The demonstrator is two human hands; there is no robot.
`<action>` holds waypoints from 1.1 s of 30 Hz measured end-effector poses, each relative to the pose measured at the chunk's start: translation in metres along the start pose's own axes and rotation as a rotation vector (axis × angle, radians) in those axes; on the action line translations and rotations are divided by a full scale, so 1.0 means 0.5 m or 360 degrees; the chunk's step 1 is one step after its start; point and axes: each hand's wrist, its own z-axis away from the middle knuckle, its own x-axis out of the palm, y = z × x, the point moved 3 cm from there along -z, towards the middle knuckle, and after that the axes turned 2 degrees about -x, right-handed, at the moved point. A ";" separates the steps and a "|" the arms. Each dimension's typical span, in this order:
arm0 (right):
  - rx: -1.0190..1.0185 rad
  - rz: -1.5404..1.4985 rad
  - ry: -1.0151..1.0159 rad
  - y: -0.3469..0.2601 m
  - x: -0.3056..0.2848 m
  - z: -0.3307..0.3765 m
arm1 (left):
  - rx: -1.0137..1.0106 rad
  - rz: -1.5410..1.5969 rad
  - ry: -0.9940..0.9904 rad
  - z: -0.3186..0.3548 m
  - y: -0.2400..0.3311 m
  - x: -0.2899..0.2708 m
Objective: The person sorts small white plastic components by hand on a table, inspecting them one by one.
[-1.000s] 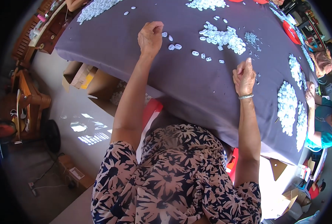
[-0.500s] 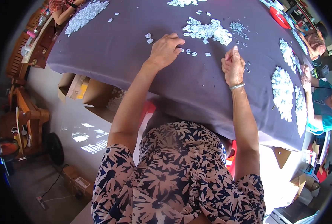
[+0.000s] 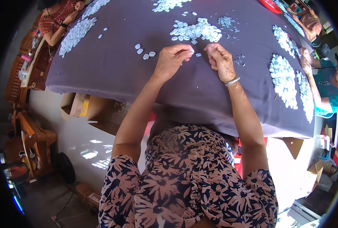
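Observation:
My left hand point(image 3: 172, 60) is closed in a pinch on a small white plastic piece point(image 3: 192, 51), its edge showing at the fingertips. Close to its right, my right hand point(image 3: 221, 62) has thumb and fingers pressed together; whatever they hold is too small or hidden to name. One white two-holed piece point(image 3: 198, 55) lies on the dark cloth between the hands. Just beyond them spreads a heap of similar white oval pieces point(image 3: 199, 30). A small pile of thin metal pins point(image 3: 225, 21) lies right of that heap. Several loose white pieces point(image 3: 146, 56) rest left of my left hand.
A dark cloth point(image 3: 119, 72) covers the table. More white heaps lie at the far left point(image 3: 77, 36), far middle point(image 3: 171, 3) and right point(image 3: 283, 81). Scattered pins point(image 3: 239, 60) lie beside my right hand. Other people sit at the left point(image 3: 57, 22) and right point(image 3: 328, 85). An open cardboard box point(image 3: 104, 114) stands below.
My right hand has moved left, close to my left hand. The view has shifted a little. Two more loose white pieces show left of my left hand, which now covers some in front.

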 end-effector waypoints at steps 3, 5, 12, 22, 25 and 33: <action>0.0051 0.0086 -0.0076 0.004 -0.003 0.003 | 0.0331 -0.0067 0.0197 0.004 -0.003 0.014; 0.0074 0.0211 -0.0201 -0.002 0.003 0.008 | 0.0439 -0.0173 0.0214 0.005 -0.010 0.020; 0.0002 0.0135 -0.0261 -0.005 0.005 0.009 | 0.0366 -0.0158 0.0165 0.010 -0.015 0.048; 0.0028 0.0385 -0.0269 0.011 -0.007 0.003 | -0.0004 0.0168 -0.0034 0.012 -0.026 0.062; 0.0067 0.0364 -0.0244 0.013 -0.007 0.002 | 0.0015 0.0252 -0.0101 0.010 -0.036 0.063; 0.0020 0.0295 -0.0320 0.005 -0.006 0.004 | -0.0001 0.0215 0.0033 0.011 -0.035 0.062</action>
